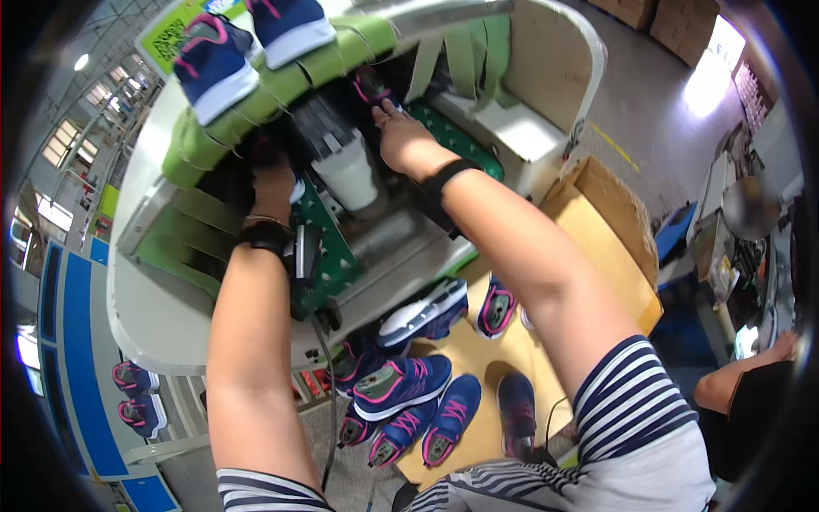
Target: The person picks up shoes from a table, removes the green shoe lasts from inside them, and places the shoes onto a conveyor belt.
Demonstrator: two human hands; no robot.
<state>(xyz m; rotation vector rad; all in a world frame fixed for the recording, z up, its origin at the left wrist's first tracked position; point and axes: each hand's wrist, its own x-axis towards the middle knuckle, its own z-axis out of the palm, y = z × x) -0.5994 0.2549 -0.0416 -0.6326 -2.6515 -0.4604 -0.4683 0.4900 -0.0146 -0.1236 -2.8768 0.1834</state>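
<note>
Touching a pink-trimmed shoe point(368, 86) near studded plating point(461, 147), the right hand point(406, 142) lies unclenched; whether the left hand point(272, 183) grips is unclear.

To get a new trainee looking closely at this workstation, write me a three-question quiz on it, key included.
1. True or false: the left hand lies outside the machine, among the shoes piled below it.

2. What do the fingers of the right hand reach to?
A. A cardboard box
B. A hanging cable
C. A pink-trimmed shoe inside the machine

3. How many shoes sit on top, by the green padded rim?

Key:
1. False; it reaches inside the machine.
2. C
3. Two, both navy with white soles.
</note>
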